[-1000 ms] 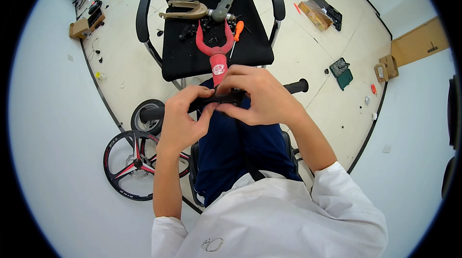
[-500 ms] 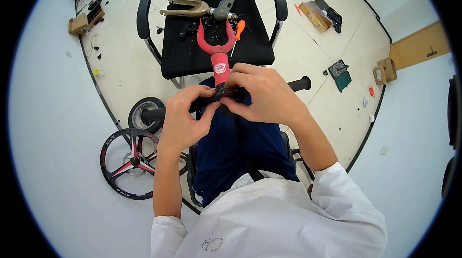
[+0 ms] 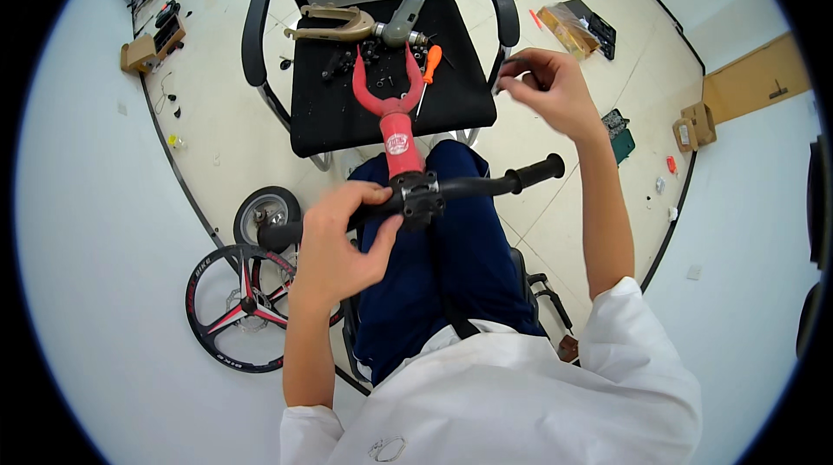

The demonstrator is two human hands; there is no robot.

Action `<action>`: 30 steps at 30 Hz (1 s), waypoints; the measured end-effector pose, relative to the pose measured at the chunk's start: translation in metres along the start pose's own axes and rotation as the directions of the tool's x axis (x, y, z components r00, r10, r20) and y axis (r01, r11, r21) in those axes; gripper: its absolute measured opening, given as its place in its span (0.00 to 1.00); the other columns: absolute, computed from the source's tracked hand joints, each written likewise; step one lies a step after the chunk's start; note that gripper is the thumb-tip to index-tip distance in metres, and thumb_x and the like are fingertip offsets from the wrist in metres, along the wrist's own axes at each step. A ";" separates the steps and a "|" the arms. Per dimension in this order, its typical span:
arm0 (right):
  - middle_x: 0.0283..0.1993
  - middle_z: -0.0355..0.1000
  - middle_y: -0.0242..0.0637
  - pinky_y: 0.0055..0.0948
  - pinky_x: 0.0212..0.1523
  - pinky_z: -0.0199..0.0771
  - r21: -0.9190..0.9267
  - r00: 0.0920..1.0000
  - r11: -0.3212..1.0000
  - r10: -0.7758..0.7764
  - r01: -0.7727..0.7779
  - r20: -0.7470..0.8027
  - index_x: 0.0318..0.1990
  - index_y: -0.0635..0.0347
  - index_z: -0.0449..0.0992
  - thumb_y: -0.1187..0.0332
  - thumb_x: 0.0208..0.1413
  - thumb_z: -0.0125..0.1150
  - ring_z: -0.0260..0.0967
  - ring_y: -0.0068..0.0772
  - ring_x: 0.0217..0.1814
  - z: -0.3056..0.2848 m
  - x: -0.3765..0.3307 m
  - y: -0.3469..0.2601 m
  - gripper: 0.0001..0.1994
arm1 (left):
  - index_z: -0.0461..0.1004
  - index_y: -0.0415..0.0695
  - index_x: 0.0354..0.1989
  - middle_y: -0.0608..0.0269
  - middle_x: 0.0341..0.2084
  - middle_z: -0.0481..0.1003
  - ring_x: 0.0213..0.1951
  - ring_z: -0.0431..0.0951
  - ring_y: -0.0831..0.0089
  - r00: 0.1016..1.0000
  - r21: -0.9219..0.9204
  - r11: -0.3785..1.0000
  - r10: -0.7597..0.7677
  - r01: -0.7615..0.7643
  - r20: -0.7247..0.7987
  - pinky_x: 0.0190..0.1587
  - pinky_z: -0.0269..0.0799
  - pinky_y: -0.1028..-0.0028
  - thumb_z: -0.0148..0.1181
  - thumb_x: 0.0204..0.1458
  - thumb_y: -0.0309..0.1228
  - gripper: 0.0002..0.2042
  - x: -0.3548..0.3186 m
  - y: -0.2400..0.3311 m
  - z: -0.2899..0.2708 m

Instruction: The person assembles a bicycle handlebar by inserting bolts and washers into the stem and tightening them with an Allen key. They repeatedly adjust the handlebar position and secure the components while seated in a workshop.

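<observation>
A black handlebar (image 3: 482, 186) lies across my lap, joined by a black stem clamp (image 3: 423, 197) to a red bicycle fork (image 3: 398, 137). The fork points away from me, its two prongs over the chair seat. Just left of the clamp, my left hand (image 3: 337, 244) grips the bar between thumb and fingers. My right hand (image 3: 555, 94) is raised off to the right, away from the bar, with its fingers pinched on a thin dark tool (image 3: 521, 61). Most of that tool is hidden by the fingers, so its exact kind is unclear.
On the black chair seat (image 3: 325, 118) lie a tan fork (image 3: 338, 24), an orange-handled screwdriver (image 3: 431, 63) and several small black parts. A three-spoke wheel (image 3: 247, 304) and a smaller wheel (image 3: 266, 217) are at the left. An open green case (image 3: 620, 146) lies on the right floor.
My right hand has left the clamp and moved up and to the right with the thin dark tool, uncovering the clamp. My left hand stays on the bar.
</observation>
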State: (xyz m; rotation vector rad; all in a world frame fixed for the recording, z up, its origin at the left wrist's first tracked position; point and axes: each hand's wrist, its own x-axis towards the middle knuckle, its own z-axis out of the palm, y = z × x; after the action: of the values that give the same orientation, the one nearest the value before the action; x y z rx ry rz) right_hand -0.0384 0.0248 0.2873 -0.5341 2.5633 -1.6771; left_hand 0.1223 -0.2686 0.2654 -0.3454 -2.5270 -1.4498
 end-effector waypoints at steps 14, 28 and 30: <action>0.33 0.82 0.45 0.33 0.42 0.79 -0.207 0.958 0.937 0.260 -0.281 -0.123 0.35 0.65 0.84 0.62 0.48 0.70 0.82 0.39 0.37 0.115 0.083 0.252 0.14 | 0.80 0.42 0.47 0.58 0.33 0.82 0.31 0.83 0.66 0.993 0.156 0.986 -0.074 0.059 0.092 0.34 0.77 0.74 0.78 0.34 0.26 0.26 0.034 0.014 0.005; 0.33 0.82 0.43 0.34 0.43 0.79 -0.124 0.947 0.948 0.271 -0.294 -0.172 0.38 0.64 0.83 0.64 0.49 0.68 0.82 0.40 0.38 0.127 0.067 0.248 0.13 | 0.65 0.39 0.56 0.73 0.16 0.63 0.13 0.61 0.83 0.662 -0.331 0.745 -0.667 0.579 -0.343 0.15 0.51 0.78 0.67 0.59 0.44 0.26 0.099 -0.143 -0.002; 0.33 0.82 0.41 0.33 0.44 0.79 -0.109 0.941 0.947 0.278 -0.302 -0.194 0.38 0.64 0.82 0.65 0.48 0.68 0.82 0.38 0.38 0.126 0.064 0.251 0.13 | 0.64 0.39 0.55 0.70 0.16 0.64 0.14 0.62 0.81 0.591 -0.387 0.701 -0.713 0.599 -0.378 0.15 0.55 0.75 0.66 0.59 0.43 0.25 0.101 -0.172 0.012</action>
State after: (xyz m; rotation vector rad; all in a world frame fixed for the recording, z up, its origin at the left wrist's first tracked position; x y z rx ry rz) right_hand -0.1383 -0.0158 0.0202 -0.0026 2.7267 -1.5166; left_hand -0.0264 -0.3330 0.1483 0.9648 -2.1071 -1.7482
